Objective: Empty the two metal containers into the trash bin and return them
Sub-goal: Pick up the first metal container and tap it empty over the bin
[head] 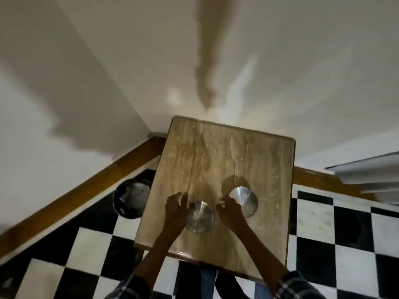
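Two round metal containers stand on a small wooden table (pixel 216 152). The nearer container (pixel 199 216) sits between my hands. My left hand (pixel 175 209) rests against its left side with fingers spread. My right hand (pixel 230 210) lies between the two containers, fingers curled at the left rim of the farther container (pixel 245 200). Whether either hand grips a container is unclear. The trash bin (pixel 130 200), dark and round with crumpled white waste inside, stands on the floor left of the table.
The table stands in a corner of cream walls with a brown wooden skirting (pixel 86 188). The floor is black and white checkered tile (pixel 345 234). A white moulded frame (pixel 371 171) juts in at the right.
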A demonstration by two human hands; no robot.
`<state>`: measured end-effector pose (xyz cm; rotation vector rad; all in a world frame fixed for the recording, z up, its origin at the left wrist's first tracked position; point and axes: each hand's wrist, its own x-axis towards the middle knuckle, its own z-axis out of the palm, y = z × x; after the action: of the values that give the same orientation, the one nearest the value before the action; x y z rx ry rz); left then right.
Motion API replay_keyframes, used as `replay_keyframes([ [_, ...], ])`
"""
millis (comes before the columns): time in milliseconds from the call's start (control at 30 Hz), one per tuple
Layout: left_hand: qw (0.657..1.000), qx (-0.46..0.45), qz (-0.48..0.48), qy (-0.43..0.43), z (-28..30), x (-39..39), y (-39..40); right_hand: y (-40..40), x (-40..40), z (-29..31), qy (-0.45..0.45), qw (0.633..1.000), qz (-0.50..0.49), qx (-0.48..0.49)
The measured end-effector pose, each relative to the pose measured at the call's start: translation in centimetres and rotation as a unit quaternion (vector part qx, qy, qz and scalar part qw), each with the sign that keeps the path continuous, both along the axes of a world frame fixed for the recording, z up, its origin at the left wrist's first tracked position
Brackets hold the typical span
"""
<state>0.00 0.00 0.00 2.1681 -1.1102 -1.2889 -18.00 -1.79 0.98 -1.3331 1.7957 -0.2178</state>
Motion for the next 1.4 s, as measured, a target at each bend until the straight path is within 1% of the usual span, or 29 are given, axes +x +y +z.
replay_keyframes([
  [33, 1.000, 0.012, 0.014, -0.003, -2.4, 0.0, 1.3, 1.1, 0.3, -2.2, -0.015, 0.998, -0.020, 0.061],
  [67, 1.000, 0.018, 0.012, 0.004, -4.4, 0.1, 1.9, 1.8, 0.6, -3.7, -0.021, 0.996, -0.013, 0.088],
  [133, 0.999, 0.026, 0.007, 0.023, -8.8, -0.3, 4.2, 3.3, 1.0, -7.2, -0.021, 0.993, 0.005, 0.119],
  [200, 0.998, 0.010, 0.045, 0.040, -11.7, -0.8, 5.8, 4.4, 1.6, -9.8, -0.042, 0.989, -0.001, 0.141],
  [267, 0.993, -0.009, 0.092, 0.069, -13.3, -0.8, 6.5, 4.6, 2.1, -11.3, -0.061, 0.988, -0.026, 0.143],
  [300, 0.991, 0.002, 0.116, 0.072, -14.3, -0.6, 6.6, 4.6, 2.3, -11.8, -0.060, 0.987, -0.039, 0.141],
  [333, 0.988, 0.015, 0.139, 0.067, -13.1, -0.8, 6.0, 4.5, 2.4, -12.0, -0.057, 0.989, -0.043, 0.131],
  [400, 0.972, 0.040, 0.206, 0.104, -11.1, -1.0, 5.1, 4.4, 2.7, -11.9, -0.049, 0.992, -0.040, 0.112],
  [533, 0.915, 0.105, 0.335, 0.200, -8.0, -0.8, 3.8, 4.6, 2.7, -11.1, -0.067, 0.996, -0.022, 0.060],
  [600, 0.888, 0.151, 0.362, 0.240, -7.1, -0.1, 3.5, 5.0, 2.6, -12.2, -0.106, 0.992, -0.031, 0.060],
  [667, 0.861, 0.176, 0.394, 0.270, -6.4, 1.2, 3.5, 4.6, 3.2, -12.0, -0.133, 0.988, -0.025, 0.075],
  [700, 0.847, 0.183, 0.401, 0.297, -6.2, 2.4, 3.6, 3.9, 4.2, -11.0, -0.134, 0.988, -0.017, 0.079],
  [733, 0.825, 0.188, 0.408, 0.344, -6.1, 3.5, 3.7, 3.1, 5.4, -9.1, -0.131, 0.989, -0.010, 0.074],
  [767, 0.796, 0.196, 0.411, 0.400, -6.0, 5.1, 3.8, 2.4, 6.8, -8.0, -0.125, 0.990, 0.000, 0.067],
  [833, 0.725, 0.217, 0.416, 0.504, -5.8, 8.2, 3.8, 1.1, 9.3, -7.0, -0.123, 0.990, 0.027, 0.062],
  [867, 0.698, 0.217, 0.411, 0.545, -5.6, 9.8, 3.7, 0.5, 10.4, -6.7, -0.128, 0.989, 0.038, 0.065],
  [933, 0.677, 0.214, 0.404, 0.577, -5.7, 13.4, 3.5, -0.4, 13.5, -6.3, -0.149, 0.985, 0.053, 0.071],
  [1000, 0.664, 0.205, 0.393, 0.603, -6.0, 16.8, 3.1, -1.3, 16.7, -5.7, -0.172, 0.981, 0.063, 0.060],
  [1067, 0.678, 0.182, 0.371, 0.608, -6.4, 19.7, 2.7, -2.2, 19.5, -5.6, -0.185, 0.978, 0.073, 0.054],
  [1133, 0.704, 0.152, 0.356, 0.595, -6.8, 22.8, 2.2, -3.3, 22.8, -6.5, -0.203, 0.972, 0.088, 0.075],
  [1233, 0.771, 0.109, 0.341, 0.526, -8.3, 26.2, 1.6, -5.4, 27.2, -8.3, -0.253, 0.955, 0.066, 0.140],
  [1300, 0.811, 0.092, 0.328, 0.476, -10.1, 28.2, 1.2, -6.9, 29.4, -10.0, -0.266, 0.946, 0.069, 0.171],
  [1333, 0.838, 0.080, 0.307, 0.444, -10.9, 29.0, 0.7, -7.5, 30.1, -10.7, -0.264, 0.945, 0.073, 0.177],
  [1400, 0.915, 0.070, 0.221, 0.330, -13.1, 30.5, -0.2, -8.6, 31.4, -12.9, -0.244, 0.949, 0.092, 0.180],
])
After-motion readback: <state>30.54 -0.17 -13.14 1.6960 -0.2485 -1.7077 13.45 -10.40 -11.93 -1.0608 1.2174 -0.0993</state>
